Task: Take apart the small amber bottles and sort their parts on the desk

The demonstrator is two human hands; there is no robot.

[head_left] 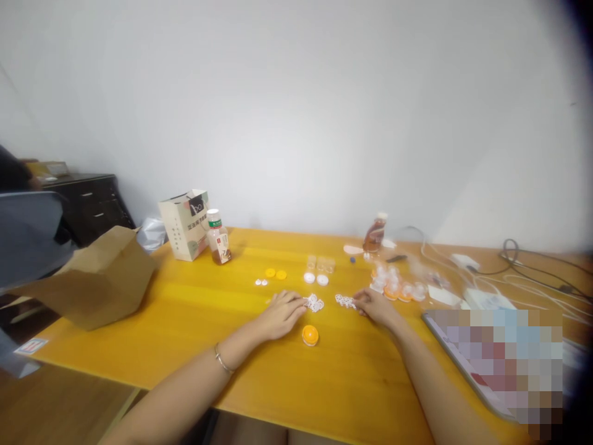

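My left hand (283, 314) lies low over the table, fingers stretched out. Its fingertips touch a small cluster of white openwork plastic pieces (315, 303). To the right, the closed fingers of my right hand (374, 305) are on the end of a short row of similar white pieces (344, 301). The exact grip is too small to make out. Between my forearms stands a round orange-topped piece (310, 335) with a pale base. Beyond the hands are two white discs (315, 279), two yellow discs (276, 274) and two tiny white parts (261, 282).
Clear cups (320, 264) stand behind the white discs. Several clear-and-orange pieces (397, 284) lie at right, near a brown bottle (375, 233), cables (514, 256) and a tablet (477, 364). At left are a drink bottle (218, 238), a paper bag (183, 228) and a brown bag (102, 278).
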